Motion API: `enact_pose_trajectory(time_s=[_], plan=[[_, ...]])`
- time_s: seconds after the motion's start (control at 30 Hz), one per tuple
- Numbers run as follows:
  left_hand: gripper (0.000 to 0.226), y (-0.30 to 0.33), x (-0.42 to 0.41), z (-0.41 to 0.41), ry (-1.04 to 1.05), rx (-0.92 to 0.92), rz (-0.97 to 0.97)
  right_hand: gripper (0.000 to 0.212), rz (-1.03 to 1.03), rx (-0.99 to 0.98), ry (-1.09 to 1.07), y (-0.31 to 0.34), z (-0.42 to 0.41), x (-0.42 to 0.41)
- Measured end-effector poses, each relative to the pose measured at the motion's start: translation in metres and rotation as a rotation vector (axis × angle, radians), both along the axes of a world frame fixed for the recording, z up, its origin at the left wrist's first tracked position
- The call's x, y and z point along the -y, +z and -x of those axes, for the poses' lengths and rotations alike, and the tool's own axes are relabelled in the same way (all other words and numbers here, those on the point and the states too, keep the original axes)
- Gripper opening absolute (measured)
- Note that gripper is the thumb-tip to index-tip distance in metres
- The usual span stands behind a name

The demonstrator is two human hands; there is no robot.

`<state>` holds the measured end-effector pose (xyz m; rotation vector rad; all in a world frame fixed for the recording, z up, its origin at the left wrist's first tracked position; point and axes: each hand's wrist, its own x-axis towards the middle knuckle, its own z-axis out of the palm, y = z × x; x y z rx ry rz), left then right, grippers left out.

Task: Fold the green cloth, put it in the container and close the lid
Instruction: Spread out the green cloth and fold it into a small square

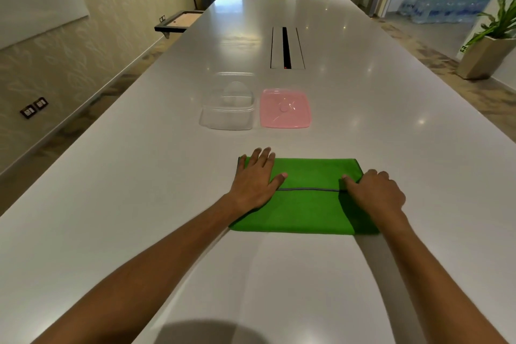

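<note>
Cloth [304, 204] lies limp and light on the counter [139, 176] under both your grips: left hand [255, 179] flat, unclenched; right hand [377, 190] pinching its edge. Grasp corners; container [227, 112] waits beyond.

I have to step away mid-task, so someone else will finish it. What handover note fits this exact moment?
Left hand: open, flat on the left end of the green cloth.
Right hand: fingers curled at the cloth's right edge; a firm grip cannot be confirmed.
The cloth lies on the table, partly folded, a grey hem line across its middle.
Clear container, empty and open, sits beyond the cloth; pink lid lies on the table to its right.
Left: finish folding, put the cloth in the container, close the lid.
</note>
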<state>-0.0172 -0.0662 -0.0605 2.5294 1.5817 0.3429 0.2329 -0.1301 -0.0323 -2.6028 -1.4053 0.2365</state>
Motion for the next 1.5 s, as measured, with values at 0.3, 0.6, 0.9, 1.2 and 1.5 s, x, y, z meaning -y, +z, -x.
enact_pose_trajectory(time_s=[0.3, 0.6, 0.9, 1.2, 1.5], plan=[[0.076, -0.009, 0.022, -0.006, 0.034, -0.077, 0.028, 0.023, -0.064, -0.136, -0.052, 0.005, 0.012, 0.008], [0.076, -0.007, 0.024, -0.008, 0.043, -0.103, 0.078, 0.032, -0.097, -0.203, 0.019, 0.019, 0.021, 0.002], [0.076, -0.010, 0.024, -0.007, 0.044, -0.102, 0.059, 0.045, -0.150, 0.042, 0.233, 0.049, 0.073, -0.014], [0.067, -0.013, 0.024, -0.005, 0.023, -0.068, 0.038, 0.032, -0.158, 0.202, 0.419, 0.036, 0.141, -0.014], [0.051, -0.005, 0.022, 0.005, 0.084, 0.217, 0.039, 0.032, -0.168, -0.069, 0.497, 0.026, 0.132, -0.011]])
